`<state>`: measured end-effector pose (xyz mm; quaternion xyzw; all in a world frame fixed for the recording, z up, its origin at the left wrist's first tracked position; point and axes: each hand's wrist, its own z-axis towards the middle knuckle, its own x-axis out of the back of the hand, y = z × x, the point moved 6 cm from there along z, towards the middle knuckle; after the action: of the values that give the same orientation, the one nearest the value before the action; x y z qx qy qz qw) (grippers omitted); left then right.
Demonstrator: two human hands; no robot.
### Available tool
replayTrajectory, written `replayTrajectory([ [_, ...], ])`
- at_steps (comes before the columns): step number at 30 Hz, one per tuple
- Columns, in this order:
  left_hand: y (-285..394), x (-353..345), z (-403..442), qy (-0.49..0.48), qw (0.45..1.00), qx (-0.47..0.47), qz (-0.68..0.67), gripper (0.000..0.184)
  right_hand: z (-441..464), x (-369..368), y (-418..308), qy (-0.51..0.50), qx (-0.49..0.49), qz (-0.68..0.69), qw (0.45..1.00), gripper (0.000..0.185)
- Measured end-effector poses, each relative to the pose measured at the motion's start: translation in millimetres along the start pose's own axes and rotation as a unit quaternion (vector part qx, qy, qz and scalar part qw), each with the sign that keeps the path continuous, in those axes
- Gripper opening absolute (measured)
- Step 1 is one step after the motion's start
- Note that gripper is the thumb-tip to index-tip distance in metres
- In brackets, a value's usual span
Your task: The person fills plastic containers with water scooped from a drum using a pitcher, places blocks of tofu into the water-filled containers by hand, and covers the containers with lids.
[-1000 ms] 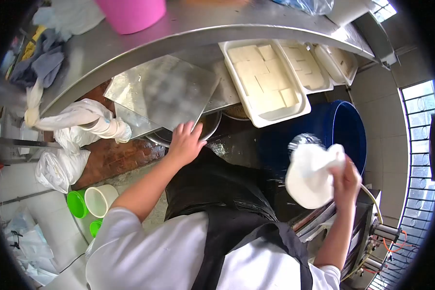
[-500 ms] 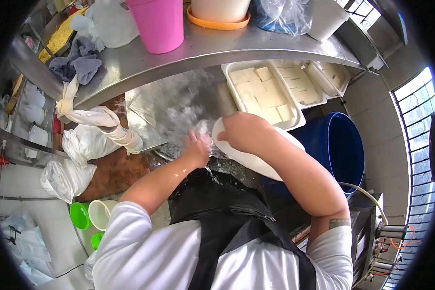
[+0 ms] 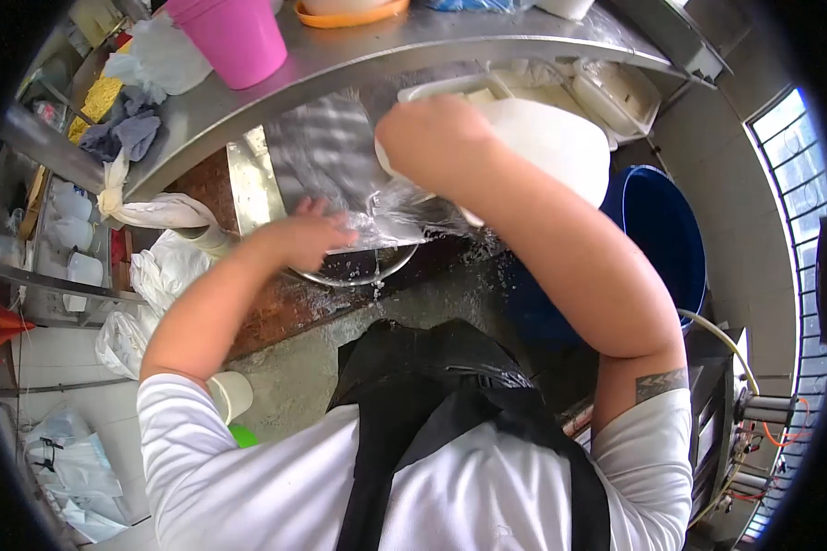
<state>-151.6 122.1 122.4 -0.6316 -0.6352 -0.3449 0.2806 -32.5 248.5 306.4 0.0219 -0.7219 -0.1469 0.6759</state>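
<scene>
My right hand (image 3: 432,142) grips the near rim of a white plastic basin (image 3: 556,147), which is tilted on its side. Water (image 3: 423,216) splashes below the basin across a wet metal sheet (image 3: 317,138). My left hand (image 3: 311,239), slightly blurred, lies over the sheet's near left part with its fingers spread and nothing in them. Drops fall from the sheet's near edge. Beneath that edge shows the rim of a round metal bowl (image 3: 363,280). The basin partly covers the trays of white blocks (image 3: 528,90) behind it.
A steel shelf (image 3: 340,69) crosses the far side, carrying a pink bucket (image 3: 234,41) and grey cloth (image 3: 124,133). To the right stands a blue barrel (image 3: 662,248). A cloth-wrapped post (image 3: 179,213) and white bags (image 3: 170,271) are at left.
The basin has swung up and right with my right hand, now covering much of the trays. My left hand has moved left. The heavy splash on the sheet has thinned.
</scene>
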Motion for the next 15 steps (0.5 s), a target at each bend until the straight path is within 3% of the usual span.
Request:
replayTrajectory([
  [4,-22,29,-24,-0.023,0.998,0.045,0.03,0.091,-45,7,36,0.07,-0.072,0.116,0.988,0.028],
  [6,-20,40,-32,-0.039,0.995,0.066,0.056,0.091,-84,15,55,0.13,-0.154,0.139,0.969,0.041],
  [8,-19,44,-34,-0.054,0.991,0.089,0.082,0.092,-123,12,79,0.183,-0.205,0.13,0.953,0.046],
  [9,-21,44,-34,-0.047,0.989,0.116,0.075,0.092,-148,9,90,0.295,-0.206,0.081,0.929,0.038],
  [13,-16,45,-28,-0.029,0.988,0.144,0.051,0.093,-242,-9,160,0.353,-0.292,0.074,0.886,0.039],
  [15,-10,45,-22,-0.025,0.988,0.144,0.042,0.093,-287,-14,193,0.354,-0.35,-0.016,0.867,0.04],
])
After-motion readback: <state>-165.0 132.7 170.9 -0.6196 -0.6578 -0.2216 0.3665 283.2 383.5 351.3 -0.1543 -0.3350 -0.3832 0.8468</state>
